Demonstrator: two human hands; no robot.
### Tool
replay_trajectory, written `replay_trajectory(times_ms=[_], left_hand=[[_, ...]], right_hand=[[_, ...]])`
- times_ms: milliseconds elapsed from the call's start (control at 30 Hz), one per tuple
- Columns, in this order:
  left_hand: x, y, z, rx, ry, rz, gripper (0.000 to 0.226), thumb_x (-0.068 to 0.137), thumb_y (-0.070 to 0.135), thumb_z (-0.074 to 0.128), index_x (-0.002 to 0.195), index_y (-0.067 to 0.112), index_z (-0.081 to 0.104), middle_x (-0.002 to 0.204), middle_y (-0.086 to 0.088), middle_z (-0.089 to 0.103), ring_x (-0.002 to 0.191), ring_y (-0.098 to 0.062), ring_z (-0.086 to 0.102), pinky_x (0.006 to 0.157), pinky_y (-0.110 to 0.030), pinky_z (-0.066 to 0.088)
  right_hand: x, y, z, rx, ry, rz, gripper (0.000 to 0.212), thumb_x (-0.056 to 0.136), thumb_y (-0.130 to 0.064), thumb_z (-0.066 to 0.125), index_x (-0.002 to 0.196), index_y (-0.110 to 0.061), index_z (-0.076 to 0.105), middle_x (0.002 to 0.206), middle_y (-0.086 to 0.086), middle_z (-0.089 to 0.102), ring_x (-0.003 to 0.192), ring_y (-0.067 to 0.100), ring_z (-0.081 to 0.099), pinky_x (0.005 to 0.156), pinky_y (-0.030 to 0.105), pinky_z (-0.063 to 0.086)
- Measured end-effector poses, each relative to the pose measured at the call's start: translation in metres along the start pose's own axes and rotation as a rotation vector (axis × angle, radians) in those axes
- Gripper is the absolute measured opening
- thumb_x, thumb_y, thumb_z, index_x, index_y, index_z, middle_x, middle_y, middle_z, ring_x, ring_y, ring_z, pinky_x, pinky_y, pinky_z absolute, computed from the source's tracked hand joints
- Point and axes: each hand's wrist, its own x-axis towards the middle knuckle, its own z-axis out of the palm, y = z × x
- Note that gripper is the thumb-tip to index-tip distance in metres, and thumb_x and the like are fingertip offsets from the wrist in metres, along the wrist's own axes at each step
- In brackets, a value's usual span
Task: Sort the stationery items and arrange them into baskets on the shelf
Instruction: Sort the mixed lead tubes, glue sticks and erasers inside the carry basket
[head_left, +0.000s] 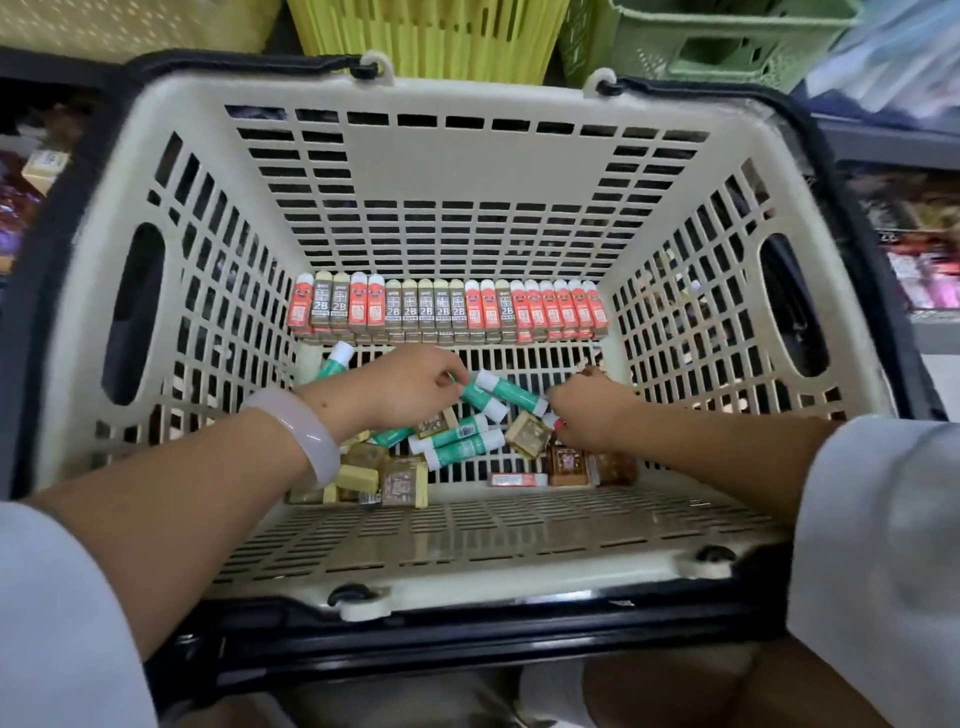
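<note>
A beige slotted shopping basket (431, 171) fills the view. Along its far wall stands a neat row of red and olive eraser boxes (447, 310). On the bottom lies a loose pile of green-and-white glue sticks (460, 441) and small brown and cream eraser packs (400, 480). My left hand (400, 387), with a pale bangle on the wrist, reaches in and pinches the end of one glue stick (506, 392). My right hand (589, 410) is curled over the pile at the right and holds a small red-tipped item; its fingers are mostly hidden.
Black handles hang down around the basket's rim (467, 631). Yellow (431, 36) and green (727, 41) slotted baskets stand on the shelf behind. Packaged goods fill shelves at the left (31, 182) and right (919, 249) edges.
</note>
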Motion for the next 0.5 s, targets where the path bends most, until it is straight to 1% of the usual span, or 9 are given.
replay_trajectory(times_ms=[100, 133, 167, 200, 267, 333, 400, 467, 500], left_hand=[[0.0, -0.001, 0.0, -0.028, 0.02, 0.048, 0.029, 0.096, 0.021, 0.044, 0.121, 0.013, 0.056, 0.097, 0.002, 0.055, 0.046, 0.0, 0.046, 0.036, -0.004, 0.03], [0.0, 0.0, 0.0, -0.072, 0.018, 0.049, 0.029, 0.096, 0.022, 0.046, 0.122, 0.013, 0.056, 0.096, 0.002, 0.057, 0.044, 0.004, 0.049, 0.038, -0.004, 0.031], [0.0, 0.001, 0.0, -0.138, 0.005, 0.045, 0.03, 0.095, 0.025, 0.047, 0.123, 0.015, 0.054, 0.095, 0.003, 0.059, 0.05, 0.009, 0.052, 0.044, -0.004, 0.035], [0.0, 0.001, 0.0, -0.217, -0.024, 0.04, 0.033, 0.094, 0.027, 0.049, 0.125, 0.017, 0.051, 0.096, 0.003, 0.061, 0.063, 0.01, 0.056, 0.054, -0.006, 0.041], [0.0, 0.002, 0.001, -0.368, -0.096, 0.02, 0.033, 0.094, 0.03, 0.049, 0.124, 0.018, 0.048, 0.098, 0.002, 0.062, 0.084, -0.002, 0.061, 0.073, -0.015, 0.05], [0.0, 0.003, 0.002, -0.416, -0.114, 0.008, 0.023, 0.096, 0.025, 0.046, 0.114, 0.011, 0.05, 0.093, -0.004, 0.063, 0.08, -0.009, 0.064, 0.073, -0.019, 0.054], [-0.001, 0.001, -0.001, -0.404, -0.067, -0.028, 0.021, 0.098, 0.02, 0.041, 0.111, 0.005, 0.049, 0.087, -0.008, 0.062, 0.069, -0.013, 0.063, 0.064, -0.019, 0.054], [0.0, -0.005, -0.005, -0.424, 0.008, -0.087, 0.025, 0.099, 0.017, 0.038, 0.12, 0.005, 0.043, 0.083, -0.009, 0.062, 0.061, -0.014, 0.06, 0.054, -0.017, 0.051], [0.0, -0.008, -0.008, -0.427, 0.044, -0.113, 0.025, 0.099, 0.016, 0.038, 0.122, 0.006, 0.04, 0.082, -0.008, 0.062, 0.059, -0.014, 0.059, 0.05, -0.017, 0.05]], right_hand=[[-0.001, 0.005, -0.012, 0.206, 0.031, 0.033, 0.011, 0.086, -0.023, 0.058, 0.085, -0.016, 0.05, 0.073, -0.004, 0.051, 0.067, 0.013, 0.053, 0.054, 0.021, 0.042], [-0.002, 0.006, -0.019, 0.365, 0.056, 0.036, 0.012, 0.085, -0.023, 0.061, 0.083, -0.017, 0.05, 0.074, -0.003, 0.054, 0.067, 0.012, 0.055, 0.053, 0.019, 0.043], [-0.001, 0.006, -0.025, 0.597, 0.079, 0.024, 0.013, 0.085, -0.022, 0.062, 0.084, -0.015, 0.052, 0.077, -0.001, 0.059, 0.07, 0.012, 0.059, 0.056, 0.02, 0.047], [-0.002, 0.004, -0.031, 0.901, 0.078, -0.012, 0.013, 0.085, -0.02, 0.064, 0.086, -0.012, 0.054, 0.081, 0.003, 0.063, 0.074, 0.015, 0.064, 0.063, 0.023, 0.053], [-0.004, -0.007, -0.042, 1.475, -0.018, -0.124, 0.015, 0.083, -0.015, 0.064, 0.09, -0.006, 0.055, 0.089, 0.01, 0.068, 0.084, 0.018, 0.07, 0.075, 0.024, 0.057], [-0.002, -0.015, -0.044, 1.707, -0.098, -0.205, 0.015, 0.082, -0.014, 0.065, 0.087, -0.004, 0.055, 0.085, 0.009, 0.071, 0.085, 0.017, 0.07, 0.075, 0.019, 0.055], [0.0, -0.02, -0.042, 1.567, -0.078, -0.203, 0.012, 0.084, -0.017, 0.063, 0.084, -0.006, 0.058, 0.079, 0.007, 0.071, 0.075, 0.012, 0.07, 0.068, 0.017, 0.055], [0.0, -0.02, -0.035, 1.092, -0.008, -0.228, 0.009, 0.088, -0.019, 0.058, 0.087, -0.01, 0.061, 0.084, 0.005, 0.069, 0.071, 0.009, 0.066, 0.065, 0.013, 0.053], [-0.001, -0.021, -0.03, 0.811, 0.005, -0.287, 0.009, 0.09, -0.019, 0.057, 0.092, -0.011, 0.063, 0.09, 0.004, 0.068, 0.076, 0.008, 0.064, 0.066, 0.01, 0.049]])
